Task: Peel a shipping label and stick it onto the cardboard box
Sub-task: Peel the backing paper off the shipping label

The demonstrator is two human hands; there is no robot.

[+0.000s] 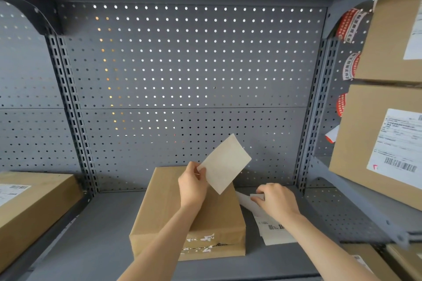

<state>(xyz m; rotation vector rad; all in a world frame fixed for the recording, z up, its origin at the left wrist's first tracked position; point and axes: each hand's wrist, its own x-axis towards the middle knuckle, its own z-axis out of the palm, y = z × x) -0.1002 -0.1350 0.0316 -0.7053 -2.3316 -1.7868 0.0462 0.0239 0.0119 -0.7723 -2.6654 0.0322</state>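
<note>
A brown cardboard box (164,207) lies flat on the grey shelf, torn white tape bits on its front edge. My left hand (193,186) pinches one corner of a blank off-white label sheet (225,163) and holds it tilted above the box's far end. Just right of the box, my right hand (275,201) rests on a pile of white papers (272,228), its fingers closed on a white strip (245,201) at the top of that pile. A barcode shows on the papers below the hand.
The grey shelf (91,235) has a perforated back panel (182,75). Another labelled box (29,207) lies at the left. Stacked labelled boxes (386,143) fill the right side, with more at the bottom right corner. Red and white stickers (348,25) hang on the right panel.
</note>
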